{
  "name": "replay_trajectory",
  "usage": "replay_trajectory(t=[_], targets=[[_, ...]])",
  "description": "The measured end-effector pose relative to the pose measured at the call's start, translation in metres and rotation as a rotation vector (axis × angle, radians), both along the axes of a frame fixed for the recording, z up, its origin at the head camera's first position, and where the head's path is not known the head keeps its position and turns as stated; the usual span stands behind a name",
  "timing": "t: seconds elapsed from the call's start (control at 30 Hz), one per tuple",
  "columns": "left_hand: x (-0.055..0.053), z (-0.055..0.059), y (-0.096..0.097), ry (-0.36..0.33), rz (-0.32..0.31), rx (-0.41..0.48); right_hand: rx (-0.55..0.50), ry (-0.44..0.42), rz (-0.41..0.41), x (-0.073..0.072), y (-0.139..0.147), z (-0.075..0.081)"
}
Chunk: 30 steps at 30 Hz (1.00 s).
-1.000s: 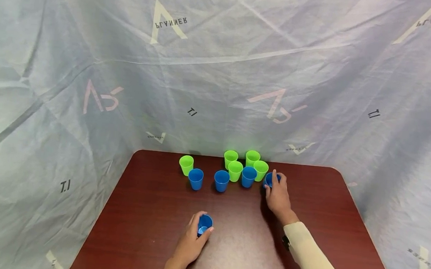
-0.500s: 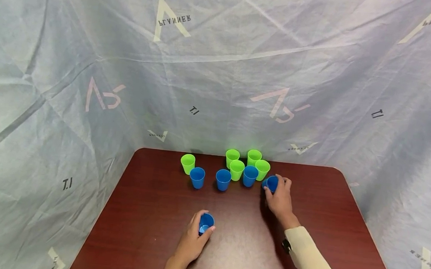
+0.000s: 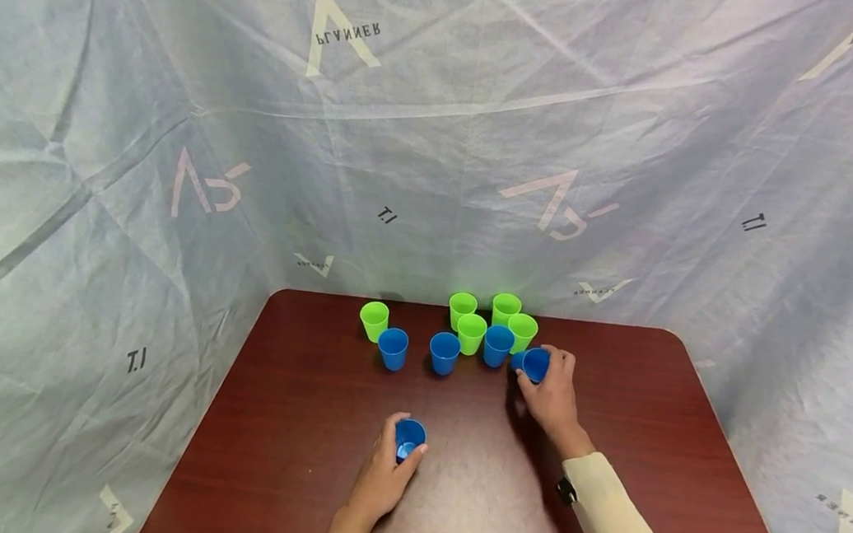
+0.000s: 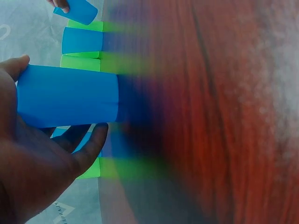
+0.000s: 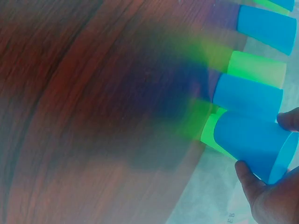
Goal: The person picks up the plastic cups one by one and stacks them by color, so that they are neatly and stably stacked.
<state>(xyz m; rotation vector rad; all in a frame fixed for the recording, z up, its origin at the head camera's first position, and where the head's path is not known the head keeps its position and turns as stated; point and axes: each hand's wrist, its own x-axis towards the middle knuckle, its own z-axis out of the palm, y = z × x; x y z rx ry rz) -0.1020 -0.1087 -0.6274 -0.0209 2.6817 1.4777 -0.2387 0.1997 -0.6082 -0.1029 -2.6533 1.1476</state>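
Clearly tilted, the right cup (image 3: 534,365) was held just beside the end blue cup (image 3: 498,346)

The right cup was gripped between the thumb and fingers of the right hand (image 3: 554,395). Its long axis was slanted, with the mouth turned up toward that hand and the base pointed left, at the end blue cup and the right green cup (image 3: 522,333). Whether either was touched, or the table (image 3: 274,421) under it, could not be told.

By the left hand (image 3: 381,474), well apart from the right and nearer the body, the left cup (image 3: 410,437) was clasped, upright. It was placed in front of the gap between the middle blue cup (image 3: 444,354) and the left blue cup (image 3: 393,349), so the standing cups were reached more closely by the right hand.

Leftward, the right cup seemed hemmed in by its neighbours. Behind them, little room was given before the far edge, where the cloth (image 3: 433,176) was hung. Open wood was offered to the right, with the side edge well off, and between the standing cups and the left hand.
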Motion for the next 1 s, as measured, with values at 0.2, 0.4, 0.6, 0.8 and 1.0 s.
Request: replay_trajectory(t=[0.2, 0.4, 0.6, 0.8, 1.0], targets=[[0.002, 0.001, 0.001, -0.037, 0.005, 0.004, -0.01, -0.011, 0.009, 0.005, -0.002, 0.002], [0.003, 0.001, 0.001, -0.048, 0.005, -0.005, -0.02, 0.003, 0.014, 0.008, -0.003, 0.003], [0.001, 0.0, 0.0, -0.039, 0.003, 0.0, -0.032, -0.004, 0.033, 0.008, -0.004, 0.004], [0.001, 0.0, 0.0, -0.023, 0.001, 0.002, -0.047, -0.045, 0.075, 0.013, -0.009, 0.006], [0.0, 0.001, 0.0, -0.001, -0.004, 0.013, -0.036, -0.049, 0.128, 0.017, -0.018, 0.007]])
